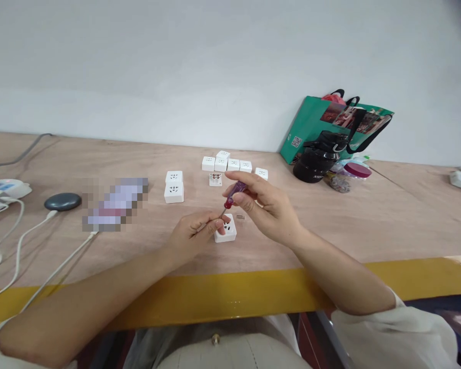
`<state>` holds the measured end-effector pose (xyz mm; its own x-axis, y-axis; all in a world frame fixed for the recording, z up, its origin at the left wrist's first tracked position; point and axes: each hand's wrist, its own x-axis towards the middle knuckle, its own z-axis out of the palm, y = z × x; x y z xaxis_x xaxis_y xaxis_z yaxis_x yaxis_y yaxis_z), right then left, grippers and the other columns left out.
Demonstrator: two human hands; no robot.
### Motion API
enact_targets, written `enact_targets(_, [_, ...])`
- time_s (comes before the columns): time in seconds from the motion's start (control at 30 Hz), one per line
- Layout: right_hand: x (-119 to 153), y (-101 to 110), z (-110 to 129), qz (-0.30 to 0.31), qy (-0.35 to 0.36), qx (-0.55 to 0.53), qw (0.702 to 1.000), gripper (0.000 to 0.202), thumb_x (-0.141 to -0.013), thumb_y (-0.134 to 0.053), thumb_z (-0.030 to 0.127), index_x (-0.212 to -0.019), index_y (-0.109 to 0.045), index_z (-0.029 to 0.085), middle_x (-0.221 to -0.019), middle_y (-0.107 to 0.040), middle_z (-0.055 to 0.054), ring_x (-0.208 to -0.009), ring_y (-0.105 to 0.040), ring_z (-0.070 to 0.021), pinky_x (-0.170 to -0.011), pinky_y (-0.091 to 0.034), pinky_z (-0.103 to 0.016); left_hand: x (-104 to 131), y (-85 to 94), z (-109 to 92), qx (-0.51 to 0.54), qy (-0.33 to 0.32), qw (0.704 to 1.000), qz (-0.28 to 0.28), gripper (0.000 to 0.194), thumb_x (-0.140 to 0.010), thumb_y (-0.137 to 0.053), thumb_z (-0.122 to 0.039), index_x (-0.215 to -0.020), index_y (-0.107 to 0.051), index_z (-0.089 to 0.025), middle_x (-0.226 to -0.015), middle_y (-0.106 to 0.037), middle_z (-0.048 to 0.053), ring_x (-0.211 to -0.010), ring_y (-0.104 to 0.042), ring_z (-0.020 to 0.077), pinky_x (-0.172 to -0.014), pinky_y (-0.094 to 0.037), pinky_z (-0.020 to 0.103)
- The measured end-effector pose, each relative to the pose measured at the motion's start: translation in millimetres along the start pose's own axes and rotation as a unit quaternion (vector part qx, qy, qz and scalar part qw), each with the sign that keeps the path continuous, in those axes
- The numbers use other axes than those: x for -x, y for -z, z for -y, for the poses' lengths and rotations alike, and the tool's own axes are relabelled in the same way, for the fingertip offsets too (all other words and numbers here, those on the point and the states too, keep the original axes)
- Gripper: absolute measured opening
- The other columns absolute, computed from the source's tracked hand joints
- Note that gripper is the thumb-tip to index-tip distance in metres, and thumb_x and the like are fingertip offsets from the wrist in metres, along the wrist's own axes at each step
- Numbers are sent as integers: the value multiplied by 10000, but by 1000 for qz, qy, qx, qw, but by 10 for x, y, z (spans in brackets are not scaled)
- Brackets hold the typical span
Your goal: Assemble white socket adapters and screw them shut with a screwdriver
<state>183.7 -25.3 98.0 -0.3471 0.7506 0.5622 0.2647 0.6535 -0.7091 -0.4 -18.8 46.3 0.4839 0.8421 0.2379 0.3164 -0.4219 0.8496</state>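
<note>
My right hand [267, 207] is closed around the purple and red handle of a screwdriver [236, 193], which slants down to the left. The fingers of my left hand [195, 233] are pinched together at the metal shaft; whether they also hold something small I cannot make out. Just below the fingertips a white socket [226, 236] lies face up on the table, partly covered by my left hand. A small metal piece [240, 218] sits right of it. Farther back lies an open white socket part [215, 179] with its inside showing.
Several white sockets [233, 164] stand in a group at the back, two more [174, 192] to the left. A blurred phone [117, 205], a dark round device [62, 202] and white cables lie left. A black bottle [315, 161] and green bag [305, 123] stand back right.
</note>
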Motion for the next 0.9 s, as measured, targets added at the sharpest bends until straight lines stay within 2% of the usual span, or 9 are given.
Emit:
enact_targets(0.03, [-13, 42, -10, -5, -5, 9, 1000, 273, -902, -442, 302, -1160, -486, 227, -965, -602, -40, -814, -607, -130, -755, -523, -311, -19, 0, 40, -12, -7, 1000, -4, 306, -866, -443, -439, -1030, -575, -216, -1060, -618, 39, -1014, -555, 215, -880, -438, 353])
enact_targets(0.07, [-29, 85, -28, -11, -14, 13, 1000, 260, -899, -446, 306, -1142, -493, 224, -949, -602, -37, -810, -608, -131, -749, -525, -309, -42, -1, 86, -30, -15, 999, -6, 401, -827, -509, -463, -1150, -510, -226, -1195, -556, 56, -1117, -498, 240, -939, -404, 387])
enact_targets(0.1, [-47, 125, -52, -14, -26, 14, 999, 251, -895, -451, 310, -1125, -498, 221, -932, -601, -33, -803, -609, -130, -738, -528, -305, -67, -5, 134, -55, -15, 998, -1, 577, -767, -591, -482, -1257, -414, -234, -1314, -462, 73, -1206, -420, 266, -987, -360, 421])
enact_targets(0.17, [-80, 186, -116, -6, -51, 15, 999, 237, -891, -457, 311, -1102, -498, 211, -884, -595, -25, -776, -612, -125, -706, -534, -294, -115, -20, 224, -111, -10, 993, 43, 861, -656, -703, -496, -1355, -274, -235, -1424, -313, 98, -1282, -314, 305, -1037, -289, 470])
enact_targets(0.2, [-93, 202, -153, 4, -60, 17, 998, 232, -890, -457, 305, -1094, -497, 205, -859, -590, -20, -763, -613, -124, -694, -536, -290, -134, -31, 262, -132, -7, 989, 66, 905, -645, -712, -503, -1372, -244, -240, -1441, -283, 99, -1290, -299, 314, -1043, -275, 482])
enact_targets(0.3, [-109, 200, -244, 27, -70, 42, 996, 219, -892, -444, 275, -1091, -492, 196, -806, -582, -9, -742, -614, -123, -680, -531, -288, -163, -59, 338, -171, -7, 978, 116, 760, -731, -639, -497, -1362, -279, -274, -1388, -375, 73, -1244, -365, 310, -1014, -307, 483])
enact_targets(0.4, [-104, 169, -275, 40, -68, 64, 995, 219, -899, -426, 248, -1105, -482, 198, -802, -593, -9, -737, -617, -123, -685, -517, -287, -165, -66, 372, -190, -11, 973, 128, 606, -781, -593, -467, -1313, -368, -285, -1307, -458, 57, -1199, -406, 299, -986, -333, 463])
enact_targets(0.9, [-106, 101, -340, 50, -68, 79, 993, 221, -896, -420, 219, -1106, -483, 194, -817, -593, -11, -735, -616, -117, -688, -491, -278, -170, -50, 398, -194, -14, 973, 126, 617, -772, -605, -475, -1304, -389, -249, -1294, -452, 77, -1187, -399, 293, -983, -333, 439])
